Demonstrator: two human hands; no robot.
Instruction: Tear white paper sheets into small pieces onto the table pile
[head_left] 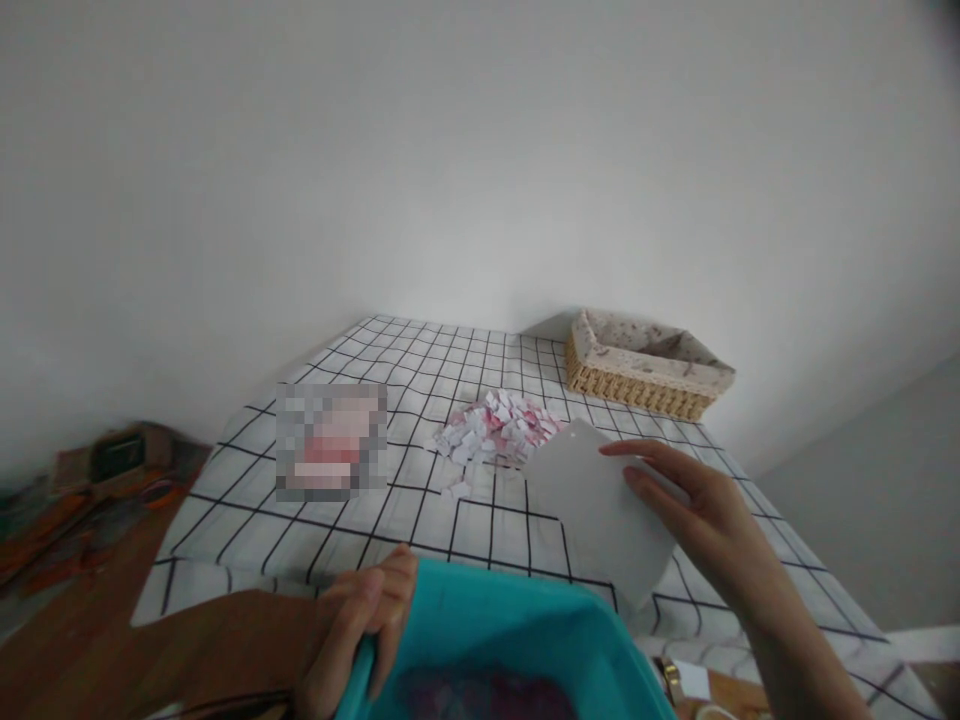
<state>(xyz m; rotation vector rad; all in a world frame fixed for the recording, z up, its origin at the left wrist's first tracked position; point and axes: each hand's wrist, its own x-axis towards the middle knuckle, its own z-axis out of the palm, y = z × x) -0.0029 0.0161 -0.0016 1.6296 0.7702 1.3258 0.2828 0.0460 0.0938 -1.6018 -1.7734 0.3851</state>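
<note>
My left hand (375, 605) is closed around the left rim of a teal plastic bin (517, 595), which sits at the near edge of the table. Dark reddish contents, too dim to make out, lie in the bottom of the bin. Between the thumb and fingers of my right hand (679, 490) is a thin white plastic sheet (600, 510) with a small hole near its top corner. The sheet stands tilted on the table, its left edge beside a pile of torn white and pink paper scraps (502, 425). One scrap (456, 491) lies apart, nearer to me.
A white tablecloth with black grid lines (450, 350) covers the table. At the back right stands a lined wicker basket (637, 390). A pixelated pinkish item (330, 445) lies on the left. Dim clutter (97, 500) sits on the floor at far left; a wall rises behind.
</note>
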